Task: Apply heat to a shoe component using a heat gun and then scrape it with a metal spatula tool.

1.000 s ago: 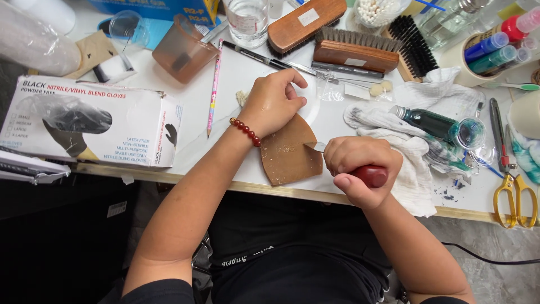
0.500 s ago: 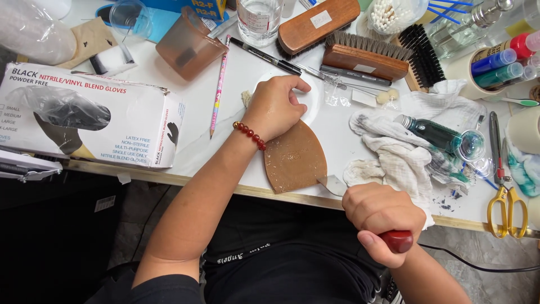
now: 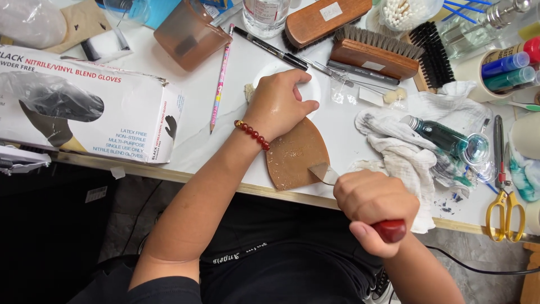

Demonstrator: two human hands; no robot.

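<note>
right hand (image 3: 376, 204): fingers fisted tight around red-handled knife (image 3: 360, 202), red butt end showing below the fist, flat metal blade tip laid on lower right edge of leather piece (image 3: 296, 154).
left hand (image 3: 279, 105): fingers spread and curled, palm pressed down on upper end of leather piece, pinning it flat; nothing gripped. red bead bracelet (image 3: 252, 134) at wrist.
leather piece: tan, rounded fan shape, flat on white table (image 3: 197, 141) near front edge, between the two hands.
round white dish (image 3: 306, 84): under left fingertips, just beyond leather.
pink pencil (image 3: 220, 79): left of left hand, lying lengthwise.
black pen (image 3: 270, 48): beyond dish, diagonal.
box of gloves (image 3: 84, 112): far left, on its side.
wooden brushes (image 3: 360, 39): two, at back of table.
white cloth (image 3: 405, 152): crumpled, right of leather, dark green bottle (image 3: 441, 135) lying on it.
yellow scissors (image 3: 504, 197): far right edge.
brown translucent cup (image 3: 188, 34): back left, tipped over.
</note>
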